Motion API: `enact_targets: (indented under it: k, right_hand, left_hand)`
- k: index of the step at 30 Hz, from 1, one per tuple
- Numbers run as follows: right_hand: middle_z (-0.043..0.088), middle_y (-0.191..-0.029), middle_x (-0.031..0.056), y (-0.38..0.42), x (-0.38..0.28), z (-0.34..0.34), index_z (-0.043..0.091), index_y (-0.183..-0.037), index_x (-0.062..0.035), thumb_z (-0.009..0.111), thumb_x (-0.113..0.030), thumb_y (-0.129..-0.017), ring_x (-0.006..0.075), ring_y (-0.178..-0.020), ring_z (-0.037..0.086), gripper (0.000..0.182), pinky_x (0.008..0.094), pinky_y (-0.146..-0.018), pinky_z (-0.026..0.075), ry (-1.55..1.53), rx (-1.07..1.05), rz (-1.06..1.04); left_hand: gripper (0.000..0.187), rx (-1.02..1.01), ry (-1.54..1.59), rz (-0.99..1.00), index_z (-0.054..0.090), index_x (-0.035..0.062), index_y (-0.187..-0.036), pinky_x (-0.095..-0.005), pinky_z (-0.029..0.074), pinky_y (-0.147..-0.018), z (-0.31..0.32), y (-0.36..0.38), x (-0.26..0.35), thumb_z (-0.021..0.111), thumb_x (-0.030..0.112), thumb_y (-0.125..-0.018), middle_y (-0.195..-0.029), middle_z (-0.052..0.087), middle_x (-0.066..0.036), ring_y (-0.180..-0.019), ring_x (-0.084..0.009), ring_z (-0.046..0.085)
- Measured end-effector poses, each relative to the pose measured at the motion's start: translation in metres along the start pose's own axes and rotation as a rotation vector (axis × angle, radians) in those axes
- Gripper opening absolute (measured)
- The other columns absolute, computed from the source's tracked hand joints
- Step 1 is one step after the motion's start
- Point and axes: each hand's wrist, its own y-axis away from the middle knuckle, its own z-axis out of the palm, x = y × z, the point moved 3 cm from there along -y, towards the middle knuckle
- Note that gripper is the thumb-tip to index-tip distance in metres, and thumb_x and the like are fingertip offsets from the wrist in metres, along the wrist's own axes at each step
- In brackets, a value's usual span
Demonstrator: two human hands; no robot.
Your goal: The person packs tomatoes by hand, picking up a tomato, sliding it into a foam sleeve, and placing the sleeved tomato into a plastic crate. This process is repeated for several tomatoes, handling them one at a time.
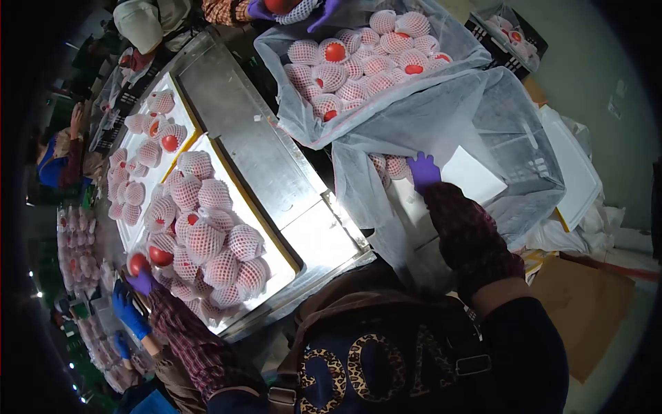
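My left hand point(143, 281), in a purple glove, is at the lower left edge of the white tray point(276, 272), its fingers against a bare red fruit point(138, 263). Net-wrapped red fruits point(205, 241) are heaped on that tray beside it. My right hand point(424, 171), also purple-gloved, reaches into a crate lined with clear plastic point(510, 124). Its fingers are spread beside a few net-wrapped fruits point(396, 167) and a white sheet point(473, 174). Whether its fingertips touch a fruit is unclear.
A second lined crate point(303, 124) full of wrapped fruits stands beyond. Across it are a co-worker's purple-gloved hands point(324, 14) with a fruit. Another co-worker's blue-gloved hand point(129, 308) is near my left hand. Cardboard point(583, 310) lies at the right.
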Motion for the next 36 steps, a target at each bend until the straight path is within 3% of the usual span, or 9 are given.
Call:
enact_targets:
  k: [6,9,14,17,20,27,30,34,36]
  right_hand:
    - [0.047,-0.101,0.0156,0.011,0.007,-0.04,0.043,-0.115,-0.0134,0.073,-0.016,-0.054,0.0341,-0.091,0.052,0.069,0.0404,-0.072,0.049,-0.205,-0.244,-0.075]
    - [0.051,-0.105,0.0154,0.011,0.014,-0.111,0.039,-0.122,-0.0085,0.07,-0.014,-0.057,0.0268,-0.096,0.055,0.072,0.0327,-0.078,0.048,-0.56,-0.463,-0.059]
    - [0.057,-0.105,0.0121,0.041,0.024,-0.188,0.045,-0.118,-0.0027,0.064,-0.019,-0.074,0.0202,-0.096,0.057,0.05,0.0306,-0.078,0.048,-1.535,-0.314,0.066]
    - [0.057,-0.104,0.0108,0.048,0.008,-0.209,0.048,-0.114,-0.001,0.052,-0.024,-0.085,0.0184,-0.098,0.056,0.037,0.0299,-0.082,0.046,-2.212,-0.358,0.134]
    - [0.055,-0.11,0.011,0.043,-0.009,-0.207,0.047,-0.115,0.0009,0.045,-0.029,-0.089,0.017,-0.1,0.054,0.039,0.028,-0.085,0.044,-2.139,-0.216,0.076]
    - [0.054,-0.102,0.0149,0.071,-0.007,-0.252,0.054,-0.113,-0.0039,0.063,-0.032,-0.079,0.0224,-0.095,0.053,0.045,0.0304,-0.081,0.042,-0.559,0.798,0.033]
    - [0.052,-0.099,0.014,0.071,-0.024,-0.246,0.055,-0.112,-0.005,0.069,-0.031,-0.072,0.0228,-0.091,0.054,0.05,0.0299,-0.079,0.043,-0.801,0.514,0.046]
    - [0.054,-0.104,0.0093,0.044,0.004,-0.205,0.05,-0.115,-0.0001,0.059,-0.016,-0.081,0.0156,-0.096,0.054,0.039,0.0286,-0.081,0.043,-1.512,0.287,0.133]
    - [0.055,-0.106,0.0083,0.05,-0.001,-0.21,0.049,-0.115,0.0018,0.055,-0.011,-0.083,0.0147,-0.096,0.054,0.035,0.0279,-0.083,0.043,-1.535,0.304,-0.061]
  left_hand:
    - [0.044,-0.722,0.292,0.468,0.036,-0.0029,-0.128,-0.03,0.036,-0.094,0.067,0.077,0.226,0.041,0.005,-0.085,-0.13,0.04,-0.016,-0.114,-0.0206,0.045]
    - [0.043,0.059,0.102,0.175,0.036,-0.0031,-0.127,-0.0319,0.033,-0.097,0.175,0.099,0.175,0.042,0.006,-0.086,-0.131,0.039,-0.016,-0.117,-0.0221,0.042]
    - [0.043,-0.209,0.801,0.186,0.043,-0.0028,-0.124,-0.0295,0.031,-0.098,0.239,0.213,0.372,0.046,0.005,-0.082,-0.132,0.039,-0.014,-0.12,-0.0199,0.038]
    - [0.056,-1.008,0.94,0.192,0.034,0.0034,-0.131,-0.0315,0.034,-0.095,0.282,0.252,0.441,0.055,0.014,-0.081,-0.127,0.043,-0.011,-0.111,-0.0187,0.044]
    - [0.065,-1.373,0.843,-0.173,0.027,0.008,-0.134,-0.0344,0.038,-0.092,0.363,0.278,0.472,0.06,0.024,-0.08,-0.126,0.041,-0.013,-0.115,-0.024,0.043]
    - [0.047,-1.332,1.228,-0.62,0.041,0.015,-0.123,-0.0326,0.046,-0.082,0.439,0.304,0.47,0.055,0.037,-0.083,-0.116,0.05,-0.005,-0.101,-0.0195,0.053]
    - [0.052,-1.388,1.362,-0.635,0.036,0.0173,-0.125,-0.0281,0.042,-0.084,0.448,0.307,0.467,0.057,0.035,-0.082,-0.114,0.049,-0.004,-0.1,-0.0154,0.051]
    - [0.05,-1.136,1.157,0.042,0.041,0.0026,-0.119,-0.0286,0.042,-0.085,0.463,0.309,0.459,0.062,0.025,-0.08,-0.11,0.052,-0.008,-0.098,-0.0181,0.053]
    - [0.051,-1.266,1.219,-0.331,0.041,0.0025,-0.119,-0.0313,0.046,-0.084,0.452,0.303,0.461,0.065,0.017,-0.077,-0.11,0.053,-0.009,-0.096,-0.0193,0.055]
